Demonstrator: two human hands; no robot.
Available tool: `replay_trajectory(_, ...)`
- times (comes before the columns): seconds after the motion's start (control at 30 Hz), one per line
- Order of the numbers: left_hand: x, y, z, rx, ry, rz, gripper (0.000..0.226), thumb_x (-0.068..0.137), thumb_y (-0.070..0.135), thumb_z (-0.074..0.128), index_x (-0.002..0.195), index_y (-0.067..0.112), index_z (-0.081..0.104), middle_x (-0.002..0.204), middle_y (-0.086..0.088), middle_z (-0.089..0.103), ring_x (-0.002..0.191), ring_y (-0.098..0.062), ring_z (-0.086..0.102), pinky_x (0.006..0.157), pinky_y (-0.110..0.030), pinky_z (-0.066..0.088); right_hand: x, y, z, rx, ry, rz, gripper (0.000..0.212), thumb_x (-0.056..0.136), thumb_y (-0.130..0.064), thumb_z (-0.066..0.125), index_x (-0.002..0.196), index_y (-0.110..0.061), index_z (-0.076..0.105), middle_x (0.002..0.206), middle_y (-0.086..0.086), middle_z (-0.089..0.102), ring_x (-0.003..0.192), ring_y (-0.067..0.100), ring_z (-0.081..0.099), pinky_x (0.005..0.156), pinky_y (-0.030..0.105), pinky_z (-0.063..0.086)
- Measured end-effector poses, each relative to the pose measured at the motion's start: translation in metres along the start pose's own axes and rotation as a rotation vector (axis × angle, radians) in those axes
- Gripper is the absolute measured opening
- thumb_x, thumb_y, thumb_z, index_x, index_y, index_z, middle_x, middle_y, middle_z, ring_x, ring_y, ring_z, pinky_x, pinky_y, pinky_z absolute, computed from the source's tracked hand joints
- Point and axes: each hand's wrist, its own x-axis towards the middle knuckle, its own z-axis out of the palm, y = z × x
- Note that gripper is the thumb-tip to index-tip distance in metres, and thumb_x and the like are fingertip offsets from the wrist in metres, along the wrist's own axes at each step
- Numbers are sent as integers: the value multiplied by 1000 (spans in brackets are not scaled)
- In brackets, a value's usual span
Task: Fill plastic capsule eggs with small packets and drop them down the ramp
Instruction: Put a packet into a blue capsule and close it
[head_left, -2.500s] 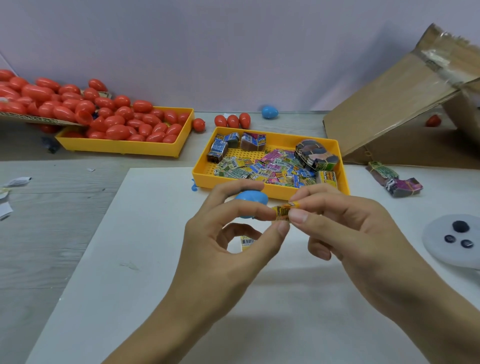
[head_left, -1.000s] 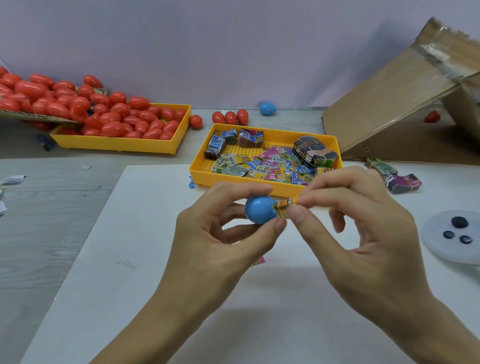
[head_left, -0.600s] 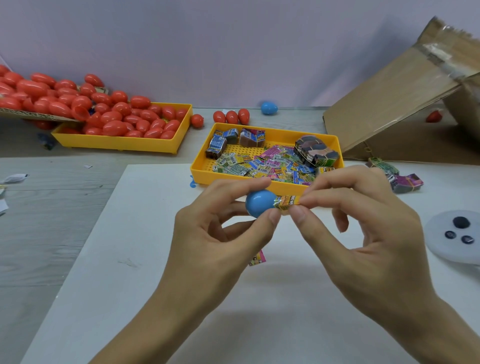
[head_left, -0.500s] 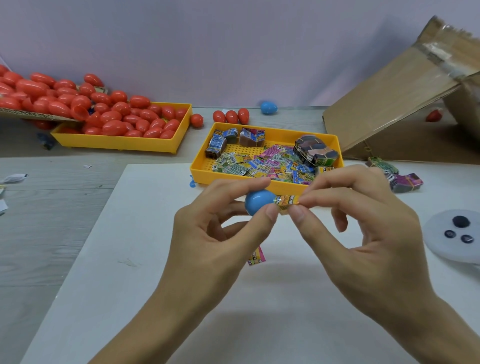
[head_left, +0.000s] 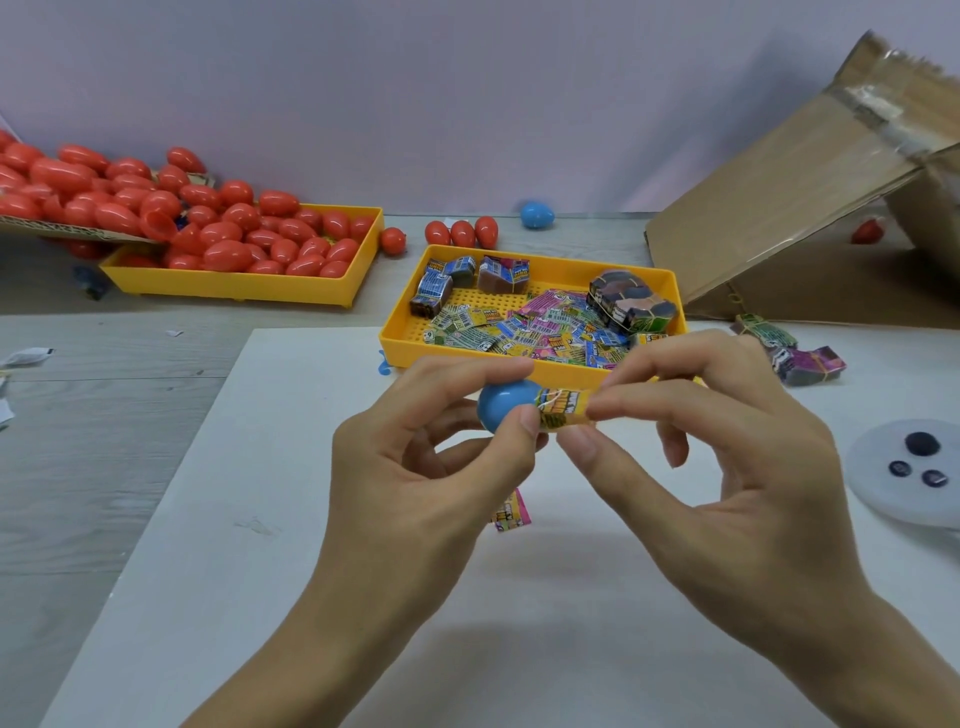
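Observation:
My left hand (head_left: 415, 483) pinches a blue capsule egg half (head_left: 503, 406) between thumb and forefinger, above the white board (head_left: 218, 545). My right hand (head_left: 711, 467) grips a rolled yellow packet (head_left: 563, 409) by its right end; its left end sits at the egg half's open mouth. A pink and yellow packet (head_left: 511, 512) lies on the board under my hands. The yellow tray (head_left: 400, 332) of loose and bundled packets stands just beyond. The cardboard ramp (head_left: 789, 197) leans at the far right.
A yellow tray (head_left: 234, 286) heaped with red eggs stands at the back left, under a cardboard chute. Three red eggs (head_left: 462, 232) and a blue egg (head_left: 537, 214) lie near the wall. Bundled packets (head_left: 795, 353) and a white disc (head_left: 904, 467) lie at the right.
The blue egg half has come round from behind my left fingers to face the packet. The packet's end has moved up to its mouth. Both hands have risen slightly.

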Motion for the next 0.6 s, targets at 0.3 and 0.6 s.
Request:
replay_trajectory(0.3,-1,2,-1,-35,4,56,24,79,19,71,102,16,76,100,-4,68,88,-27,73,75,-33,62,4,3,-3,290,-8,238,11,82,-36,65,89,-28,69,94,-8,63,85,17,63,56,36,51)
replay_trajectory(0.6,-4,2,1,70,-59,181,25,83,15,69,108,16,72,106,1,68,96,-29,70,75,-34,62,5,7,-4,309,-62,287,14,78,-37,66,87,-30,73,89,-7,67,84,18,63,55,37,53)
